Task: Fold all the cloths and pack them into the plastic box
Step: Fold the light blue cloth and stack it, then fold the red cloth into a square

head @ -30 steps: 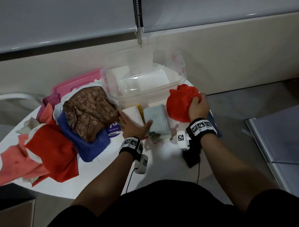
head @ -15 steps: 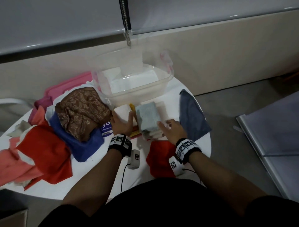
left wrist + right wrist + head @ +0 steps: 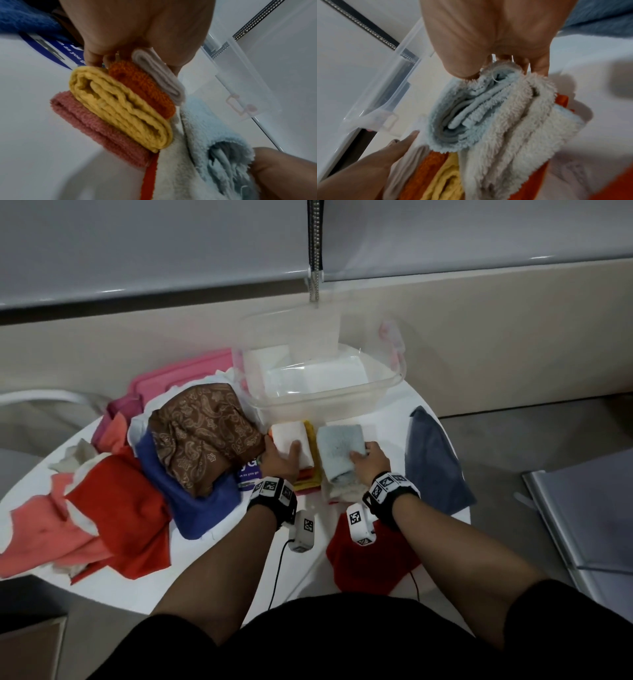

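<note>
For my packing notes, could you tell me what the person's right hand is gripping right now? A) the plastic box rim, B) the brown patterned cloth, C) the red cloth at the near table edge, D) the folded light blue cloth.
D: the right hand grips the folded light blue cloth, while the red cloth lies under the forearm, untouched.

Clear plastic box (image 3: 383,392) stands open at 12 o'clock, with two stacks of folded cloths, white-topped (image 3: 291,440) and light-blue-topped (image 3: 339,445), side by side just below it.
</note>
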Available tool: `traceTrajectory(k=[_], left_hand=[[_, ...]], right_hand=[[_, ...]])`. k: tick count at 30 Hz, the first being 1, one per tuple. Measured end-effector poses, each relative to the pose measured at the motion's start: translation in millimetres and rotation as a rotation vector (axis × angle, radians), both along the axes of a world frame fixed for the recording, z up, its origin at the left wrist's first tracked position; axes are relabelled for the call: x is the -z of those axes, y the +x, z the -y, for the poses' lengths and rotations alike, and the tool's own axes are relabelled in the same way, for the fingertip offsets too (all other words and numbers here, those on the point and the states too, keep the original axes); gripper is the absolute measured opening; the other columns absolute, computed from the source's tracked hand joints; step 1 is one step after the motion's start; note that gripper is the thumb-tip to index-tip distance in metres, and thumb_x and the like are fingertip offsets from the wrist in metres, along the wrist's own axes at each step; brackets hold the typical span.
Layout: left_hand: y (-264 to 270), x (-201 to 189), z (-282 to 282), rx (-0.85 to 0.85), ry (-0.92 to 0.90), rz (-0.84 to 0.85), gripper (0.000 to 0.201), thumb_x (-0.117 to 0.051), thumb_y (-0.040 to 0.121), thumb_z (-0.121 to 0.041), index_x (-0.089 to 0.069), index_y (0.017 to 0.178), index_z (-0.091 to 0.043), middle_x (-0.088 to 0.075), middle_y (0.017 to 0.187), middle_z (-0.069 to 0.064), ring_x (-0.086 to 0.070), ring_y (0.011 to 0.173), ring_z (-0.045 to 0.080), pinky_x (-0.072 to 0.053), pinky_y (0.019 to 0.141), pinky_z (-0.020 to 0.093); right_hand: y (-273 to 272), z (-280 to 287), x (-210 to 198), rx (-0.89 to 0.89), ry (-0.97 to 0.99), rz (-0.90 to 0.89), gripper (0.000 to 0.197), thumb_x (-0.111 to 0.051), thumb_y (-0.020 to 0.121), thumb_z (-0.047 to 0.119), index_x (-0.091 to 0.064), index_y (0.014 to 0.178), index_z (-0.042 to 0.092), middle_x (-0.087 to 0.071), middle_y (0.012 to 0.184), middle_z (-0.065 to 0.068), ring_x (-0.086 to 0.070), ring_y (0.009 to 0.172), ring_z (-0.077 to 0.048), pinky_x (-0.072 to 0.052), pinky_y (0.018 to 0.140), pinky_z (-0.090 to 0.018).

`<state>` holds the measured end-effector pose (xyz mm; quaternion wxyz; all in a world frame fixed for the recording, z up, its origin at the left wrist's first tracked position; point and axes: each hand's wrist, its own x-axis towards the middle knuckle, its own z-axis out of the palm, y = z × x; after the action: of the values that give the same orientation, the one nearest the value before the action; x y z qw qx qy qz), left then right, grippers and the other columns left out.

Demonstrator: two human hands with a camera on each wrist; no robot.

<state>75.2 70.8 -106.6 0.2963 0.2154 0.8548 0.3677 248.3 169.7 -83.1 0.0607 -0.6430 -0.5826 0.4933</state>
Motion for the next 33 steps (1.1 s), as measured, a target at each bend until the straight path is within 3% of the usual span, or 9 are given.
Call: traceTrajectory(k=[6,11,16,20,23,27,30,33], left_hand=[[-18.2,12.4,-11.6,0.036,0.021,-0.001,0.109,-0.035,0.066,-0.087,-0.02,0.153,-0.023,-0.045,0.145,0.017,-0.047,0.129,0.04,-0.041,0.106,0.05],[-27.3,11.9,-14.0,0.058,0.106,0.02,0.103,-0.042,0.069,-0.082,-0.024,0.152,-0.024,-0.045,0.147,0.01,-0.047,0.131,0.033,-0.04,0.108,0.045],[-23.8,20.5,-9.3,0.066,0.15,0.035,0.099,-0.045,0.073,-0.085,-0.021,0.152,-0.031,-0.043,0.148,0.009,-0.045,0.133,0.031,-0.039,0.109,0.047],[-19.1,17.3,-15.0,0.166,0.042,-0.018,0.106,-0.039,0.072,-0.083,-0.014,0.155,-0.021,-0.035,0.153,0.013,-0.037,0.138,0.034,-0.032,0.113,0.048],[-26.8,18.2,-22.5,0.177,0.087,0.032,0.112,-0.041,0.069,-0.09,-0.017,0.154,-0.021,-0.037,0.152,0.009,-0.038,0.137,0.03,-0.034,0.112,0.047],[-28.8,4.6,-13.5,0.142,0.247,0.046,0.083,-0.051,0.081,-0.073,-0.034,0.146,-0.024,-0.052,0.141,0.003,-0.048,0.129,0.02,-0.04,0.109,0.041],[-21.0,-1.6,7.4,0.006,0.238,-0.02,0.078,-0.046,0.083,-0.073,-0.042,0.142,-0.022,-0.054,0.138,0.007,-0.051,0.126,0.024,-0.042,0.106,0.045],[0.5,-14.1,33.1,-0.048,0.168,-0.327,0.067,-0.04,0.09,-0.065,-0.051,0.129,-0.011,-0.058,0.119,0.014,-0.053,0.11,0.031,-0.045,0.094,0.044]], right_hand=[[-19.1,-7.8,0.8,0.09,0.156,0.041,0.027,-0.046,0.1,0.017,-0.049,0.125,0.007,-0.062,0.119,-0.017,-0.059,0.108,-0.034,-0.043,0.083,-0.031],[-34.5,-14.6,-0.2,0.107,0.239,-0.05,0.03,-0.05,0.098,0.022,-0.047,0.125,0.008,-0.057,0.121,-0.014,-0.057,0.109,-0.032,-0.041,0.082,-0.03],[-26.6,-7.0,6.2,0.069,0.103,-0.173,0.065,-0.07,0.081,0.046,-0.042,0.133,0.018,-0.058,0.121,-0.002,-0.059,0.106,-0.021,-0.053,0.089,-0.037],[-26.8,-1.5,7.5,-0.013,0.076,-0.23,0.077,-0.073,0.085,0.035,-0.031,0.147,0.015,-0.053,0.136,-0.006,-0.054,0.123,-0.023,-0.048,0.099,-0.036],[-28.0,-11.6,1.7,-0.019,0.051,-0.207,0.082,-0.064,0.092,0.034,-0.015,0.155,0.016,-0.036,0.154,-0.01,-0.039,0.139,-0.028,-0.037,0.112,-0.04],[-14.9,-16.1,-0.6,-0.019,0.126,-0.174,0.084,-0.061,0.093,0.044,-0.014,0.156,0.015,-0.028,0.158,-0.012,-0.032,0.143,-0.029,-0.032,0.115,-0.046],[0.4,-1.6,-6.3,-0.007,0.315,-0.165,0.079,-0.065,0.088,0.049,-0.028,0.149,0.016,-0.039,0.148,-0.008,-0.038,0.135,-0.022,-0.035,0.112,-0.041],[22.5,20.3,-9.9,0.055,0.438,-0.16,0.045,-0.067,0.087,0.049,-0.049,0.119,0.022,-0.056,0.11,0.0,-0.057,0.1,-0.017,-0.05,0.085,-0.034]])
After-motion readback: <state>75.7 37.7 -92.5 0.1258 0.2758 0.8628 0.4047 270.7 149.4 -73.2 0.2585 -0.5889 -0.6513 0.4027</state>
